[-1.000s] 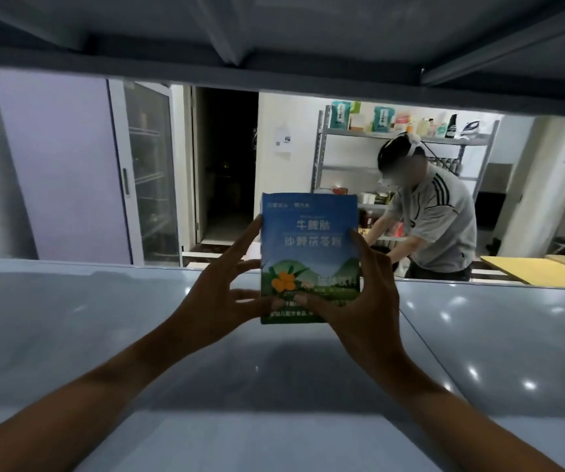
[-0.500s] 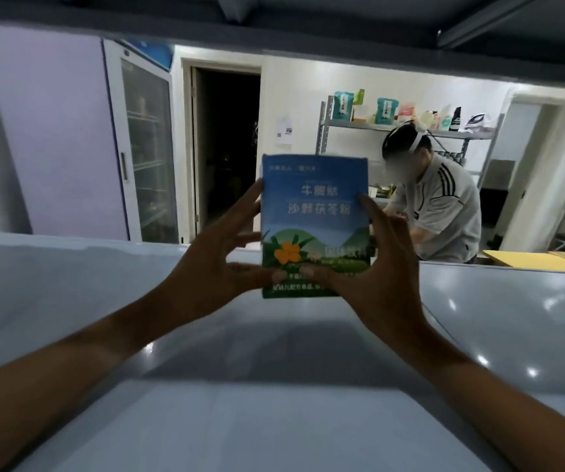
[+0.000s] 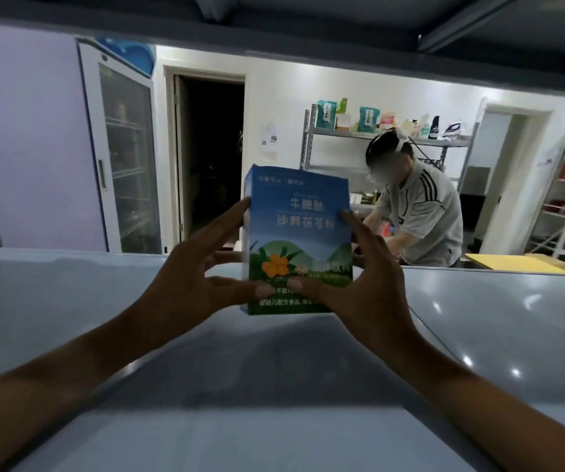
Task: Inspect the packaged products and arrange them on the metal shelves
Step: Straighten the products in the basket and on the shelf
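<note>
You hold a blue and green product box point(image 3: 299, 240) upright between both hands, above the grey metal shelf point(image 3: 69, 301), with its printed front facing you. The box shows white Chinese lettering on the blue upper part and an orange flower on the green lower part. Whether its bottom edge touches the shelf surface cannot be told.

Your left hand point(image 3: 185, 284) grips the box's left side: the fingers are spread apart, the forefinger lies up along the left edge and the thumb presses on the lower front. Your right hand point(image 3: 362, 287) grips the right side in the same way, with fingers spread, the forefinger up along the right edge and the thumb on the lower front, its tip just beside the left thumb's tip.

The underside of another shelf point(image 3: 274, 15) runs across the top of the view. Beyond the shelf, a glass-door fridge point(image 3: 127, 158) stands at the left beside a dark doorway point(image 3: 213, 151). Another person in a grey striped shirt point(image 3: 420, 212) bends forward in front of a metal rack point(image 3: 376, 134) that carries packets and bottles on its top level. A yellow board point(image 3: 509, 262) lies at the right.
</note>
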